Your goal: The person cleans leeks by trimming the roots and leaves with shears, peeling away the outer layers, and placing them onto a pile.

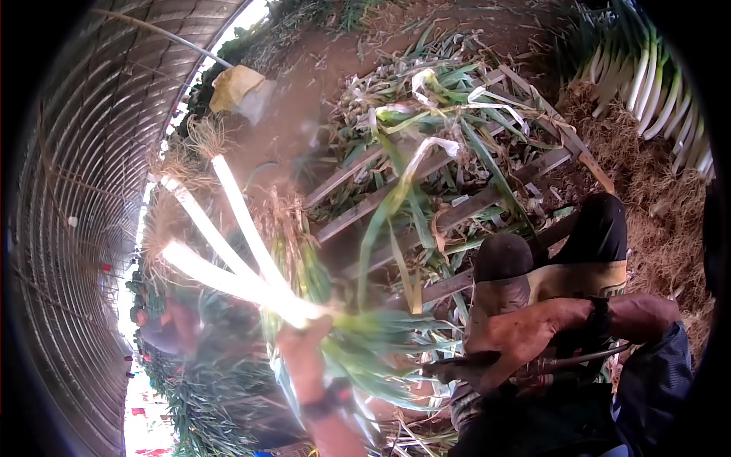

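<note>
My left hand point(304, 346) is closed around several long green onions point(228, 278). Their white shanks and brown roots point up and left, and the green leaves trail to the right, blurred by motion. My right hand point(518, 339) rests by my knees, with its fingers wrapped around a dark tool point(457, 369) whose narrow end points left toward the leaves. A hose-like line point(575, 356) runs back from it under my wrist. The tool's exact kind is partly hidden by the hand. Another bundle of rooted onions point(293, 255) is just behind the held ones.
Stripped leaves and skins point(457, 91) lie across a slatted wooden frame point(449, 217) in front of my knees. Cleaned onions point(655, 76) are piled at the upper right beside matted roots point(655, 198). A blurred person point(171, 327) is at the left, near heaped green leaves point(213, 388).
</note>
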The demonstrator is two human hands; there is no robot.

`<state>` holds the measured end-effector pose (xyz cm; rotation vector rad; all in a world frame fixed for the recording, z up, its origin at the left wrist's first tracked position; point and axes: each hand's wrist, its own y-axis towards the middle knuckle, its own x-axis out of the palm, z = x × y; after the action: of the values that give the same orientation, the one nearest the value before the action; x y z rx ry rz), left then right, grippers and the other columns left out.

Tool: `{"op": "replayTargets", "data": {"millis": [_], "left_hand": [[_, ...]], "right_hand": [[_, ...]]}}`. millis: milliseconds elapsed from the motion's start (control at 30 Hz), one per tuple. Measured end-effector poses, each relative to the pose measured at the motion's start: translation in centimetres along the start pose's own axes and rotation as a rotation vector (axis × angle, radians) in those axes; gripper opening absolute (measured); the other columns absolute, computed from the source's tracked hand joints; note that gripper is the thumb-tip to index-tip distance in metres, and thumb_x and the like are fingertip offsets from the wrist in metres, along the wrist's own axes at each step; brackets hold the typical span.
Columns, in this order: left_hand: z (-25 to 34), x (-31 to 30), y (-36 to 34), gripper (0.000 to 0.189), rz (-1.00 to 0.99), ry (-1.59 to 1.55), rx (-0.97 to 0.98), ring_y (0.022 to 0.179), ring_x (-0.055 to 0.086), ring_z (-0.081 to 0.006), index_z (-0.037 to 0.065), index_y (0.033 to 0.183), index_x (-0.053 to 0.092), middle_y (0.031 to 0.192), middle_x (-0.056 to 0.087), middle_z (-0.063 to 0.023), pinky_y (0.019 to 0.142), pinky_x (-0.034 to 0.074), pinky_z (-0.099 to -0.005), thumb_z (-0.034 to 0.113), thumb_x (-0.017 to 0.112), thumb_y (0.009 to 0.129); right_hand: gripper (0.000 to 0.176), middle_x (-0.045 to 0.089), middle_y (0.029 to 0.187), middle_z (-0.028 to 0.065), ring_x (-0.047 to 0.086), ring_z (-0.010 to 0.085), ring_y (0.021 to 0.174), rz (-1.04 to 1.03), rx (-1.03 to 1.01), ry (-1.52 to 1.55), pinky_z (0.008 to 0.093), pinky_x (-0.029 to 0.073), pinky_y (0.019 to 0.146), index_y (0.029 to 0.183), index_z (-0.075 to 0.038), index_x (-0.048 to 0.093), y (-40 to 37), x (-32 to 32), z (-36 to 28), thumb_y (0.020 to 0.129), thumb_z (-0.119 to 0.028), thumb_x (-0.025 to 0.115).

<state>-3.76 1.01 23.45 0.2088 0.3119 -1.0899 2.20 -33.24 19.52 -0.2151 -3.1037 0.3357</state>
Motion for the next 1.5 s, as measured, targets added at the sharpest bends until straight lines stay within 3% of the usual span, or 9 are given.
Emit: {"op": "replayTargets", "data": {"millis": [400, 467, 567, 867, 1000, 1100, 1200, 1367, 1500], "left_hand": [[3.8, -1.4, 3.2, 0.019, 0.211, 0.056, 0.233, 0.075, 0.059, -0.0129, -0.004, 0.103, 0.064, 0.088, 0.065, -0.0052, 0.072, 0.047, -0.0273, 0.007, 0.069, 0.089], [4.7, -1.1, 3.8, 0.018, 0.241, 0.059, 0.273, 0.076, 0.058, -0.0127, -0.005, 0.103, 0.064, 0.087, 0.064, -0.0048, 0.072, 0.046, -0.0277, 0.007, 0.069, 0.090], [5.5, -0.8, 4.5, 0.018, 0.231, 0.071, 0.254, 0.074, 0.057, -0.0120, -0.004, 0.102, 0.065, 0.087, 0.065, -0.0040, 0.070, 0.045, -0.0268, 0.008, 0.069, 0.090], [7.7, 3.2, 3.1, 0.016, 0.144, 0.087, 0.224, 0.068, 0.057, -0.0097, -0.003, 0.099, 0.067, 0.081, 0.065, -0.0025, 0.062, 0.044, -0.0251, 0.009, 0.069, 0.088], [7.6, 4.1, 3.3, 0.016, 0.099, 0.022, 0.219, 0.066, 0.057, -0.0098, -0.003, 0.099, 0.067, 0.080, 0.065, -0.0026, 0.060, 0.045, -0.0249, 0.009, 0.069, 0.088], [7.5, 4.4, 3.6, 0.018, 0.127, -0.012, 0.251, 0.063, 0.057, -0.0103, -0.004, 0.101, 0.068, 0.082, 0.065, -0.0031, 0.057, 0.045, -0.0252, 0.009, 0.070, 0.089], [7.6, 3.6, 3.6, 0.019, 0.183, -0.041, 0.189, 0.064, 0.059, -0.0113, -0.004, 0.101, 0.067, 0.082, 0.065, -0.0045, 0.058, 0.048, -0.0260, 0.011, 0.069, 0.089], [7.6, -0.3, 3.8, 0.022, 0.343, 0.004, 0.139, 0.069, 0.062, -0.0144, 0.000, 0.100, 0.065, 0.085, 0.067, -0.0069, 0.062, 0.051, -0.0290, 0.019, 0.069, 0.091], [6.9, -3.1, 3.8, 0.021, 0.416, -0.030, 0.210, 0.076, 0.057, -0.0147, -0.003, 0.102, 0.064, 0.085, 0.061, -0.0041, 0.072, 0.045, -0.0303, 0.016, 0.066, 0.094]], "right_hand": [[0.050, 0.066, 0.088, 0.0194, 0.067, 0.0298, 0.074, -0.158, -0.049, -0.442, 0.0414, 0.052, 0.063, 0.111, 0.002, 0.058, -1.7, 0.3, 4.5, 0.084, -0.039, 0.072], [0.038, 0.061, 0.080, 0.0221, 0.066, 0.0313, 0.069, 0.100, 0.026, -0.926, 0.0423, 0.052, 0.058, 0.094, 0.002, 0.056, -1.6, 4.3, 5.8, 0.082, -0.032, 0.068], [0.044, 0.059, 0.073, 0.0160, 0.061, 0.0286, 0.056, 0.345, -0.301, -1.027, 0.0411, 0.048, 0.048, 0.095, 0.004, 0.057, -1.9, 5.0, 8.2, 0.072, -0.031, 0.072], [0.046, 0.061, 0.094, 0.0192, 0.062, 0.0222, 0.063, 0.331, -0.280, -1.072, 0.0393, 0.046, 0.044, 0.130, 0.005, 0.049, 3.6, 2.5, 1.0, 0.088, -0.010, 0.061], [0.039, 0.060, 0.081, 0.0188, 0.055, 0.0181, 0.047, 0.783, -0.696, -0.979, 0.0339, 0.046, 0.038, 0.118, 0.003, 0.051, 12.2, 2.3, 0.9, 0.080, -0.002, 0.060], [0.026, 0.062, 0.075, 0.0157, 0.060, 0.0188, 0.051, 0.690, -0.505, -1.069, 0.0362, 0.049, 0.041, 0.104, 0.002, 0.056, 14.5, 2.0, 0.8, 0.079, -0.002, 0.061], [0.012, 0.061, 0.071, 0.0124, 0.062, 0.0206, 0.054, 0.672, -0.734, -0.920, 0.0373, 0.051, 0.045, 0.089, 0.000, 0.057, 12.5, 1.5, 1.9, 0.078, -0.002, 0.062], [0.014, 0.063, 0.065, 0.0089, 0.062, 0.0261, 0.053, 0.704, -0.360, -0.861, 0.0383, 0.051, 0.049, 0.089, -0.007, 0.067, 8.4, -2.7, 7.5, 0.086, -0.020, 0.069], [0.013, 0.062, 0.063, 0.0089, 0.064, 0.0269, 0.056, 0.808, -0.229, -1.027, 0.0395, 0.051, 0.050, 0.093, -0.006, 0.066, 5.6, -5.7, 7.3, 0.080, -0.009, 0.064]]}}
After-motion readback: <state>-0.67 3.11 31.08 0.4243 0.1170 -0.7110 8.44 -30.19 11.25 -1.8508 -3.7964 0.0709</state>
